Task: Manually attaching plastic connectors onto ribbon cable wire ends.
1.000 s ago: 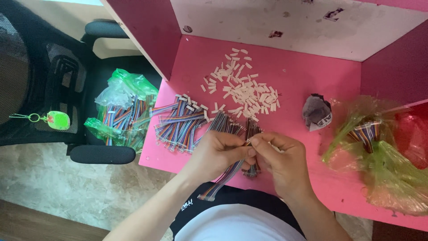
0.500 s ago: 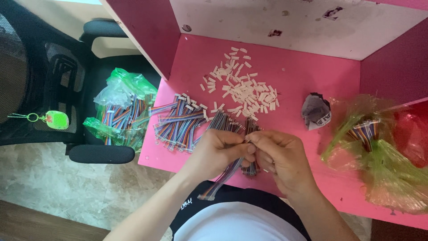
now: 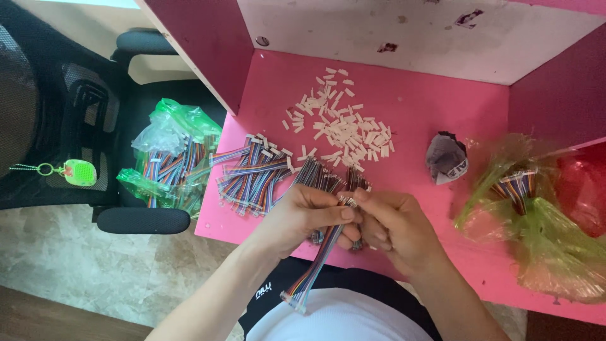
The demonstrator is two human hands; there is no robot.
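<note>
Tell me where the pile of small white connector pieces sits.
In the head view, the pile of white connector pieces lies on the pink desk, beyond both hands, right of the loose multicoloured cables and left of the crumpled grey wrapper.

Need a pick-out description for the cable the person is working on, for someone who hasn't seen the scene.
Start at the pink desk, then its near edge, where the left hand and right hand meet. The multicoloured ribbon cable is pinched between them and hangs toward the person's lap. Unlike the finished cables lying on the desk, it is the only one held up, white connector dangling.
</note>
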